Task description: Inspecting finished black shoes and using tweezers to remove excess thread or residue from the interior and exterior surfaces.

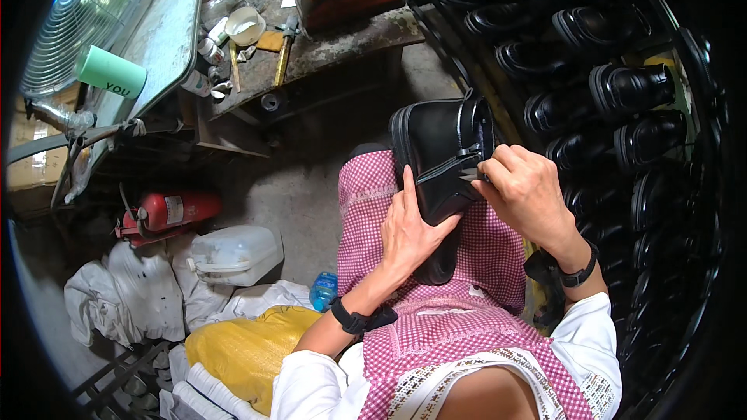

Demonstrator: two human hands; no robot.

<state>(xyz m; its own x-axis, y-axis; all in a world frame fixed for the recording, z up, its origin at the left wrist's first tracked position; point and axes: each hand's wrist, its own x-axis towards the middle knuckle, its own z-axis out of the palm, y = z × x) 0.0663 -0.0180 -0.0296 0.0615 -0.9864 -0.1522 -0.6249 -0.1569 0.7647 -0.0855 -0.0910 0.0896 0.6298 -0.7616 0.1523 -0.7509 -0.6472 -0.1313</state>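
Observation:
A black leather lace-up shoe (437, 136) rests on my lap over the pink checked apron (366, 210), its sole edge toward the left and its laces toward the right. My left hand (412, 233) grips the shoe from the left side, with the index finger stretched along the leather and the thumb across it. My right hand (523, 190) is closed in a pinch at the shoe's right side, beside the laces. From its fingers pokes a small pale pointed piece (470, 175), like a blade tip, close to the leather. Most of that tool is hidden by the fingers.
A rack of black shoes (545, 58) stands close on my right. Ahead is a worn workbench (334, 50) with a hammer (285, 50) and pots. At left are a fan (89, 12), a green cup (110, 71), a fire extinguisher (179, 208), a jerrycan (237, 255) and a yellow sack (241, 346).

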